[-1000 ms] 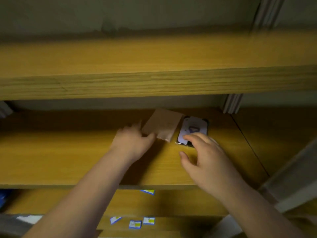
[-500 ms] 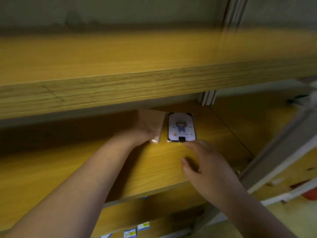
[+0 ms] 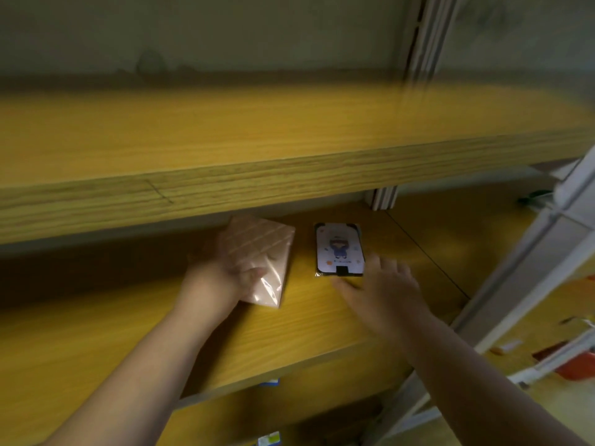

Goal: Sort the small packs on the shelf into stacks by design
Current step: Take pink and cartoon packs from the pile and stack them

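Note:
A pink quilted-pattern pack (image 3: 260, 252) in clear wrap lies on the wooden shelf (image 3: 306, 320), and my left hand (image 3: 222, 272) grips it from its left side with the thumb over its lower face. To its right a black-edged pack with a cartoon figure (image 3: 339, 249) lies flat on the shelf. Just below that pack my right hand (image 3: 383, 291) hovers with fingers spread and straight, holding nothing, its fingertips at the pack's lower right corner.
An upper wooden shelf board (image 3: 257, 175) overhangs the working shelf. A white metal upright (image 3: 383, 197) stands at the back and another (image 3: 521, 268) slants at the right. Small blue-and-yellow labels (image 3: 269, 439) show on a lower level. A red object (image 3: 576, 365) sits low right.
My left hand brought the pink pack forward and turned its quilted face up beside the cartoon pack. My right hand let go of the cartoon pack and drew back a little.

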### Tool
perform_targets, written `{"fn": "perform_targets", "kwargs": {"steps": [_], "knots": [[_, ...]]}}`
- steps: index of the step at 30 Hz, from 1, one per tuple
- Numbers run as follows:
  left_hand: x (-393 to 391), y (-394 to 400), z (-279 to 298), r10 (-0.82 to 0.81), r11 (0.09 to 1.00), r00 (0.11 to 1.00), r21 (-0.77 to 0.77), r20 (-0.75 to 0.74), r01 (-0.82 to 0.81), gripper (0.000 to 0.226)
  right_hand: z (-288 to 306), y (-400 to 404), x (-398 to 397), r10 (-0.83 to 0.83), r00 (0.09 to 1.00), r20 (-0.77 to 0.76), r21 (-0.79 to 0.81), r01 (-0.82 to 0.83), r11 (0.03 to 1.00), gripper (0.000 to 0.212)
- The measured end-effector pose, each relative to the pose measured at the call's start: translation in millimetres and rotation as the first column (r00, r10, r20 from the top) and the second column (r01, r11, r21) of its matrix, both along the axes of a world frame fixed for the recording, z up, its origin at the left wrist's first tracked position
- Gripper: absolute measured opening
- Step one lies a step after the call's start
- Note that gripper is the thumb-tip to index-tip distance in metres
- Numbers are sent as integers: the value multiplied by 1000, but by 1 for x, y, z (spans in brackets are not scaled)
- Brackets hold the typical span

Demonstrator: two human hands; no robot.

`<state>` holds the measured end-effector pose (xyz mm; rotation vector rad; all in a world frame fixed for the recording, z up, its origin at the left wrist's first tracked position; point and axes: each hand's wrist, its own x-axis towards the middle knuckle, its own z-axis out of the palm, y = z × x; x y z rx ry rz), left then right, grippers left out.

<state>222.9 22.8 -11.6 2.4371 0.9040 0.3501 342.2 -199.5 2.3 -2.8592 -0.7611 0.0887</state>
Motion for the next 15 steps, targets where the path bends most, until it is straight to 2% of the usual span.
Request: {"fn": "perform_targets", "kwargs": {"steps": [2,4,7,11,15], "knots": [[-10,-8,5,54,994,984,-102,170,-37,87,-4,19,7,-34,999,6,-26,34,999,97],[-17,-15,9,100,982,974,-178,205,-63,80,-5,37,13,-57,998,11,-89,58,994,105],[-25,-17,8,192,948,942,-301,275,-105,68,-6,55,18,-65,998,25,-134,67,989,103],[-38,-15,2,248,893,901,-445,356,-70,44,-6,56,23,-108,992,-62,-27,106,994,107],[-43,-14,2,299,844,867,-534,399,-45,34,0,46,23,-84,989,-124,51,91,995,125]]}}
